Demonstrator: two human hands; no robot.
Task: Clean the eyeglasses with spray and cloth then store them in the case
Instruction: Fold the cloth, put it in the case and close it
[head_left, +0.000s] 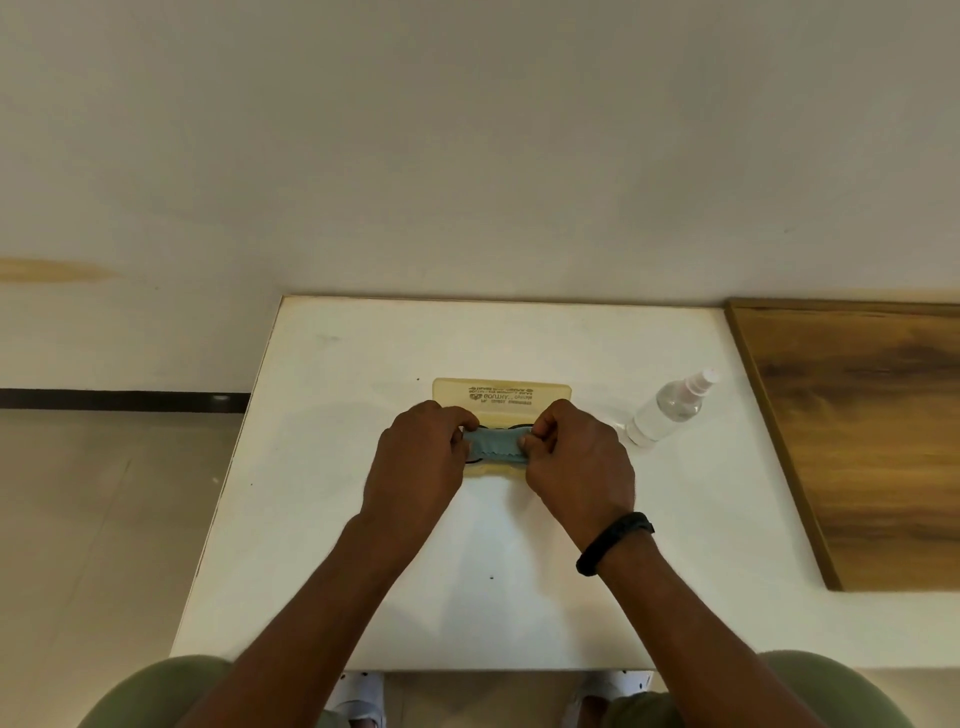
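A yellow translucent eyeglass case (501, 397) lies open in the middle of the white table (363, 519), its lid with printed text tipped back. Over its lower half, my left hand (421, 457) and my right hand (576, 457) pinch a light blue cloth (493, 444) by its two ends. Thin black rims of the eyeglasses (475, 460) peek out under and beside the cloth; most of the frame is hidden by the cloth and my fingers. A clear spray bottle (670, 410) with a white nozzle stands right of the case.
A wooden board (872, 441) covers the surface to the right of the table. The wall runs just behind the table's far edge. My knees and white shoes show below the near edge.
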